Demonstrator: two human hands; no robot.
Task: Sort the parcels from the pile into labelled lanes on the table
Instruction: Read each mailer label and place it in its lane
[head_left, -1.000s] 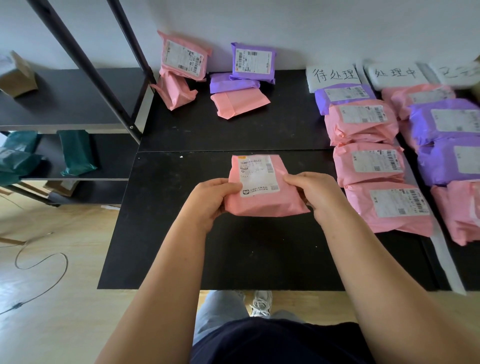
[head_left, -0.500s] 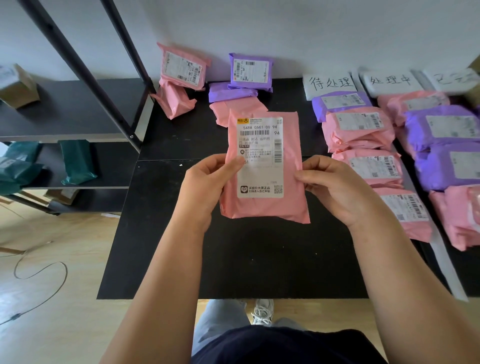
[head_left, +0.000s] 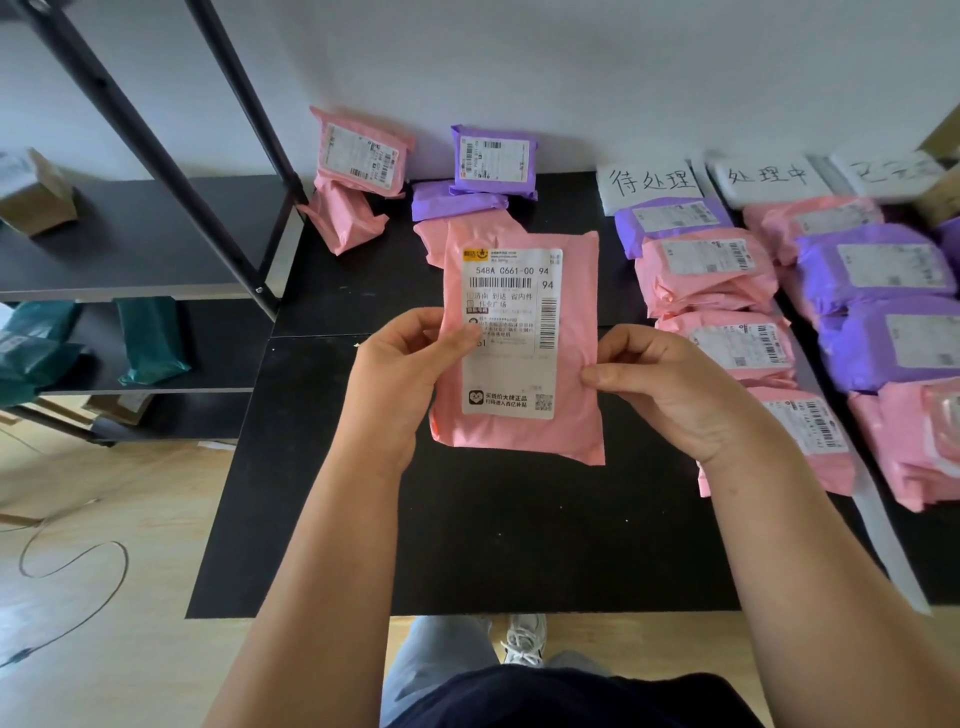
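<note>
I hold a pink parcel (head_left: 576, 426) upright above the black table (head_left: 519, 545), its white shipping label facing me. My left hand (head_left: 400, 384) grips its left edge, thumb on the label. My right hand (head_left: 670, 384) pinches its right edge. The pile at the back holds pink parcels (head_left: 358, 156) and purple parcels (head_left: 493, 161). Three handwritten lane labels (head_left: 652, 182) lie at the back right. Below them run a lane of one purple and several pink parcels (head_left: 706, 270) and a second lane of purple and pink parcels (head_left: 872, 270).
A black metal shelf rack (head_left: 130, 249) stands left of the table, with green bags (head_left: 150, 338) and a cardboard box (head_left: 31, 192) on it. A cable (head_left: 72, 566) trails over the wooden floor. My legs and shoe (head_left: 524, 639) are at the table's near edge.
Both hands lifted the pink parcel off the table and tipped it upright, bringing the label to face me. It has since come slightly closer to the camera.
</note>
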